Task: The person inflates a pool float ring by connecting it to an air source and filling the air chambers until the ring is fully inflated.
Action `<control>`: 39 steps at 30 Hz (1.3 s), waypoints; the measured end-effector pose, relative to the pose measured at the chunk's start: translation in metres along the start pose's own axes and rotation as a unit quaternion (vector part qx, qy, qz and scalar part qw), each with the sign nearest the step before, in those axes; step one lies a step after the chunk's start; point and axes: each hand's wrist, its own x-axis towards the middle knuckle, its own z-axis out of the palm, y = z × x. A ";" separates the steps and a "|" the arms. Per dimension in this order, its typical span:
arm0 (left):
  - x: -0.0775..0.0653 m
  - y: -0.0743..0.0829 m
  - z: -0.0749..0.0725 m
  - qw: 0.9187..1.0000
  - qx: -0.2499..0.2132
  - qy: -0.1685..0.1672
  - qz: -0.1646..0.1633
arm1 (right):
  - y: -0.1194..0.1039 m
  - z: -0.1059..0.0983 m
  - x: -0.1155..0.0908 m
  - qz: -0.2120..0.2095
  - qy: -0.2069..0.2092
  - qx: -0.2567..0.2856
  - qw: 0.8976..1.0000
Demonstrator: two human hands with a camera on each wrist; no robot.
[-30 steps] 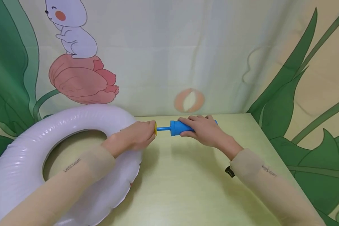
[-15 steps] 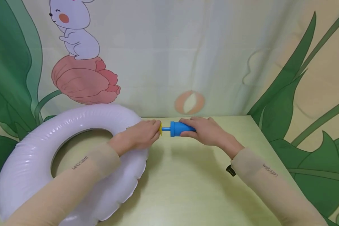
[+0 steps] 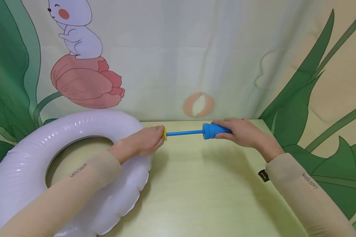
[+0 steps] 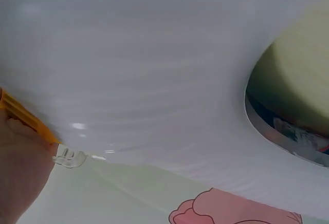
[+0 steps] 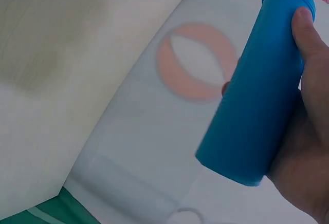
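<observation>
A blue hand pump (image 3: 210, 131) is held sideways above the table. My right hand (image 3: 244, 131) grips its blue barrel (image 5: 252, 90), thumb along the side near the collar. A thin blue rod (image 3: 185, 133) runs from the barrel to a yellow end piece (image 3: 165, 134), which my left hand (image 3: 145, 140) grips. In the left wrist view, the yellow piece shows beside the left hand, close to a clear valve (image 4: 69, 157) on the edge of a white inflatable swim ring (image 4: 144, 80). The ring looks plump, and the left forearm crosses over it.
The pale yellow-green table (image 3: 207, 191) ends at a printed curtain (image 3: 166, 59) with a rabbit, tulip and leaves. The swim ring fills the table's left side. A black strap end (image 3: 263, 175) hangs at the right cuff.
The rod shortened slightly between the two earlier frames, then the right hand moved right with the barrel, and much more rod shows now. The left hand and ring shifted right, then back left.
</observation>
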 end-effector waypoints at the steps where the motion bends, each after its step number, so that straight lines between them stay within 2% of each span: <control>1: 0.000 0.001 0.000 1.000 -0.002 -0.001 0.000 | -0.003 0.000 0.001 -0.002 0.007 -0.011 1.000; 4: 0.001 0.002 -0.001 1.000 -0.004 -0.007 0.001 | -0.017 0.005 0.006 -0.010 0.032 -0.050 0.998; 11: 0.007 0.011 -0.006 0.998 -0.014 -0.053 -0.018 | -0.061 0.021 0.029 -0.029 0.073 -0.113 0.991; 16: 0.010 0.017 -0.010 0.998 -0.022 -0.063 -0.019 | -0.087 0.026 0.041 -0.032 0.083 -0.123 0.988; 19: 0.010 0.014 -0.012 0.997 -0.036 -0.069 -0.021 | -0.093 0.024 0.045 -0.033 0.082 -0.112 0.990; 24: 0.007 0.004 -0.021 0.994 -0.060 -0.081 -0.043 | -0.082 0.011 0.043 -0.025 0.072 -0.086 0.993; 33: -0.001 -0.006 -0.036 0.992 -0.075 -0.083 -0.051 | -0.037 -0.017 0.017 0.001 0.039 -0.018 0.999; 36: -0.003 -0.008 -0.036 0.992 -0.075 -0.086 -0.049 | -0.029 -0.019 0.013 0.009 0.031 -0.011 0.999; 39: -0.005 -0.008 -0.036 0.992 -0.075 -0.091 -0.047 | -0.030 -0.016 0.015 0.008 0.029 -0.011 0.999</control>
